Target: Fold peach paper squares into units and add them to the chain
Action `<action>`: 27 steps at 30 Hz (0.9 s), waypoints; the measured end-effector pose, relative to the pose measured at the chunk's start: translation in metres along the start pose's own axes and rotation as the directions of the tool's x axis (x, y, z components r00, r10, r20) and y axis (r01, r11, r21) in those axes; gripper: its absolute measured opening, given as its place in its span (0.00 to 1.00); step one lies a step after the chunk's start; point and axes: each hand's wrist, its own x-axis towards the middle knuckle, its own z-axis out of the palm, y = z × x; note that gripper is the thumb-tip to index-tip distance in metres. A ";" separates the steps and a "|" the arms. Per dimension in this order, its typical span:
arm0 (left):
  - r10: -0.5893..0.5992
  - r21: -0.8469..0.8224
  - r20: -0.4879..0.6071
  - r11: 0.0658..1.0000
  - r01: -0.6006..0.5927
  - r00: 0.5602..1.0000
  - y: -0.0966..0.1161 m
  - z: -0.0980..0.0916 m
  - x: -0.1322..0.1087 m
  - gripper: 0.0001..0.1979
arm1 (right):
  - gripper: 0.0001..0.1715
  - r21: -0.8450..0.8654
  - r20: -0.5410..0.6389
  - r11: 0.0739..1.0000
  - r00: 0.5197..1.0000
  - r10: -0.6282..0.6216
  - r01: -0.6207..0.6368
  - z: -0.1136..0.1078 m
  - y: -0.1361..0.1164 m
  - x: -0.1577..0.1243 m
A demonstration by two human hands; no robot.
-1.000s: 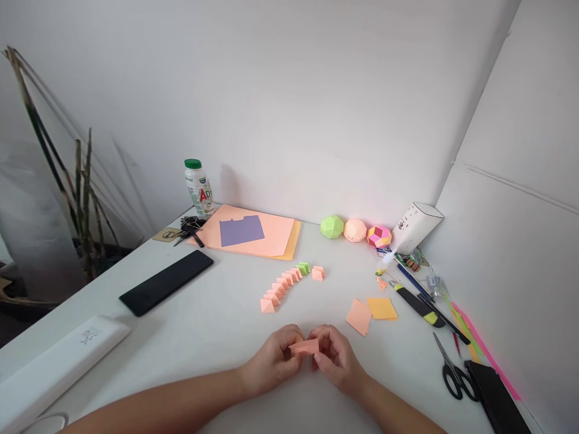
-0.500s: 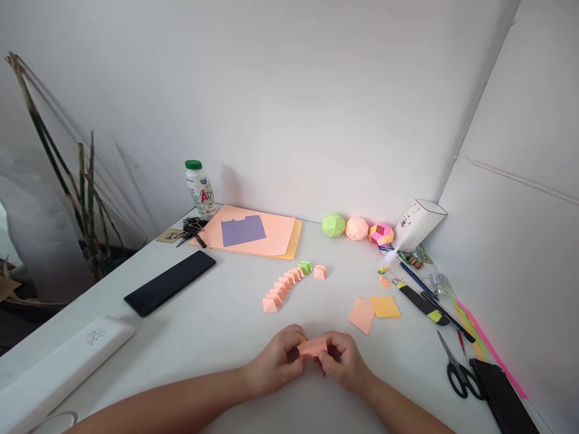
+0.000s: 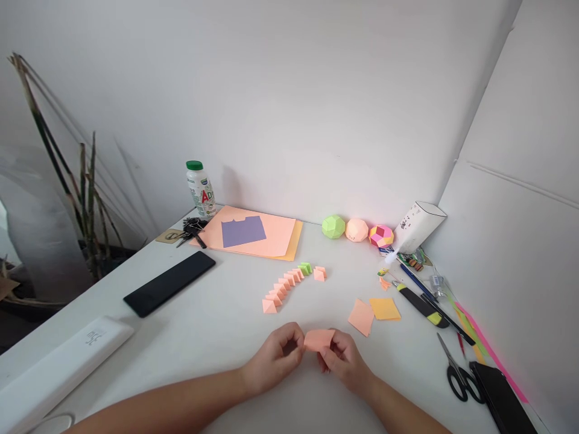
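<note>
Both my hands meet low over the white table [image 3: 217, 325], holding a small folded piece of peach paper [image 3: 318, 339] between them. My left hand [image 3: 275, 359] pinches its left end with curled fingers. My right hand [image 3: 344, 360] grips its right side, thumb on top. Beyond the hands a curved row of several folded peach paper units [image 3: 283, 286] lies on the table, ending in a green unit [image 3: 304, 267] and one more peach unit [image 3: 319, 273]. Two loose squares, peach [image 3: 360, 316] and orange [image 3: 384, 308], lie to the right.
Paper balls in green [image 3: 333, 226], peach [image 3: 357, 229] and pink-yellow [image 3: 380, 235] sit by the wall next to a white carton [image 3: 418, 226]. Scissors [image 3: 456, 372], a cutter [image 3: 420, 305] and pens lie right. Paper sheets [image 3: 253, 237], a bottle [image 3: 199, 188], keys [image 3: 190, 230], a black phone [image 3: 170, 282] lie left.
The peach piece has turned and opened wider between my fingers, now showing a broader face. My hands stayed in the same spot.
</note>
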 end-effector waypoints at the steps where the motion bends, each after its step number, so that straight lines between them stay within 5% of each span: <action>1: -0.004 -0.036 -0.004 0.999 0.004 1.000 -0.001 0.000 0.000 0.09 | 0.05 -0.020 0.006 1.000 1.000 -0.003 0.003 0.000 0.000 0.000; 9: -0.010 -0.234 0.028 0.972 0.016 1.000 0.004 -0.001 -0.001 0.11 | 0.15 -0.146 0.022 0.989 1.000 -0.008 0.011 0.001 0.001 0.000; 13: 0.010 -0.144 0.082 0.990 0.002 0.997 0.004 0.001 -0.001 0.10 | 0.20 -0.243 0.050 0.966 0.995 -0.082 0.092 0.002 -0.002 0.000; 27: -0.019 -0.209 0.084 0.977 0.037 0.996 0.002 -0.003 0.002 0.18 | 0.07 -0.245 0.022 0.966 0.996 -0.086 0.089 0.003 0.002 0.000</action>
